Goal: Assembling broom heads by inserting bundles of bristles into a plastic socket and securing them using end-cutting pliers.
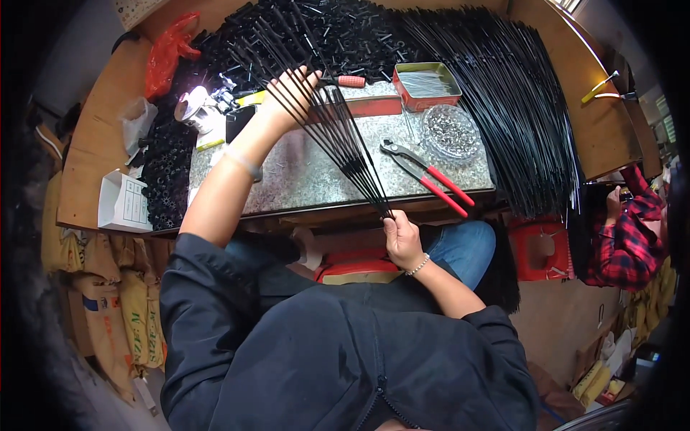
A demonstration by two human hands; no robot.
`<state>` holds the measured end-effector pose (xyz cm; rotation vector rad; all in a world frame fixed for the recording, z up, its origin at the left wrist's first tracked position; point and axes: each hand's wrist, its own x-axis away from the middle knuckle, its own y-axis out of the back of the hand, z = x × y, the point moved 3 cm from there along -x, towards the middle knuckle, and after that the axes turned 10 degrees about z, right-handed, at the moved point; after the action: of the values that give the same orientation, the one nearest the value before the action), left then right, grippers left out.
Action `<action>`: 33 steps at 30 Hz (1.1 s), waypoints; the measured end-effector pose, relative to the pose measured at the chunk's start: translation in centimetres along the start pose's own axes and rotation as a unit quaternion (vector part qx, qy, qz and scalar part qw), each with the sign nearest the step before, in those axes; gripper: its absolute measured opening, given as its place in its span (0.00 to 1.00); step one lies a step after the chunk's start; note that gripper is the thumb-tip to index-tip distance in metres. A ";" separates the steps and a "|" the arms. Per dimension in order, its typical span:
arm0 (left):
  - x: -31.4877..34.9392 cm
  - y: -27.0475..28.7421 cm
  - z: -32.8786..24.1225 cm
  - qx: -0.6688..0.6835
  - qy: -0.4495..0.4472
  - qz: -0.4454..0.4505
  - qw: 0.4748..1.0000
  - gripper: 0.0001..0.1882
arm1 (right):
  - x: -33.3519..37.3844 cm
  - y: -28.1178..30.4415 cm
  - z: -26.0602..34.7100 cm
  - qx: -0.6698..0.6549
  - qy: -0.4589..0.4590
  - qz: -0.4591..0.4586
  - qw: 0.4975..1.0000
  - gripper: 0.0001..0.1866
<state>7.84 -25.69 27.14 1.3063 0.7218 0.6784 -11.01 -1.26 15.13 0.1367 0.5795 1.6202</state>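
Note:
My right hand [404,240] is closed round the lower ends of a bundle of long thin black rods [350,164], near the table's front edge. From there the rods fan out up and to the left. My left hand [292,97] lies under their upper part, fingers stretched out, with several rods crossing over the palm and fingers. Red-handled pliers [425,177] rest on the speckled grey work slab [287,188], right of the bundle. Beyond my left hand, another tool with a red grip [351,81] lies by the pile.
Black rods [514,122] are stacked thickly at the right. Small black tubular parts [345,36] heap at the back. A red tin [427,86] of thin pins and a clear round dish [451,133] of small metal pieces stand nearby. A lamp [198,108] shines at left, above a white box [123,201].

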 end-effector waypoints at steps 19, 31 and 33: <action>10.5 -1.8 -12.8 0.130 -0.336 0.070 0.930 0.37 | 0.1 5.0 0.9 0.234 -0.041 0.337 0.911 0.21; 10.8 -1.7 -12.6 0.084 -0.244 0.037 0.965 0.37 | -16.6 14.6 6.0 0.291 0.088 0.040 0.952 0.08; 10.7 -1.8 -12.8 0.067 -0.249 0.036 0.966 0.37 | -19.6 15.7 3.2 0.402 0.098 0.020 0.910 0.09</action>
<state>4.30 -9.81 22.99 1.5547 0.3137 0.3370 -20.84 -19.52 29.66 0.5992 1.3888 1.3510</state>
